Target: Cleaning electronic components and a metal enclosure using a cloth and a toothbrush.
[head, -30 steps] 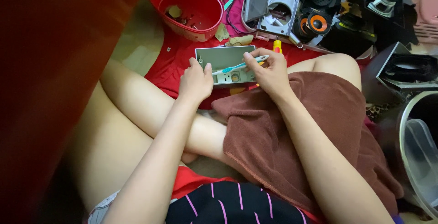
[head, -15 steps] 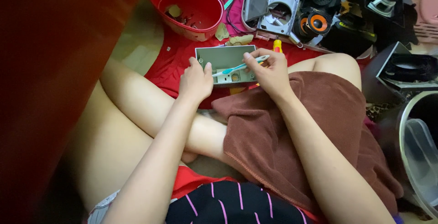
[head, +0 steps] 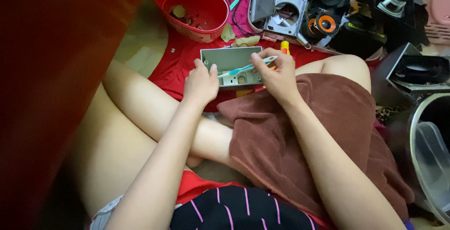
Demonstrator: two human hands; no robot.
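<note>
While the grey plastic housing (head: 231,66) sits open side up just beyond the knees, over the red cloth (head: 173,68) on the floor, its long axis runs left to right across the view, with its hollow facing the camera. It lies straight ahead of both hands and between them: the left hand (head: 200,83) is closed on its near left corner, thumb on the rim, and the right hand (head: 277,73) is at its right end, so both are about equally near. That right hand is clamped on a teal and white toothbrush (head: 247,67), which lies nearly along the housing's length, handle at the right and head pointing left and slightly toward the person, down inside the hollow. Beyond stand a red basin (head: 187,6), an orange-ringed speaker (head: 326,23) and other dismantled parts; a brown towel (head: 323,136) covers the right leg.
</note>
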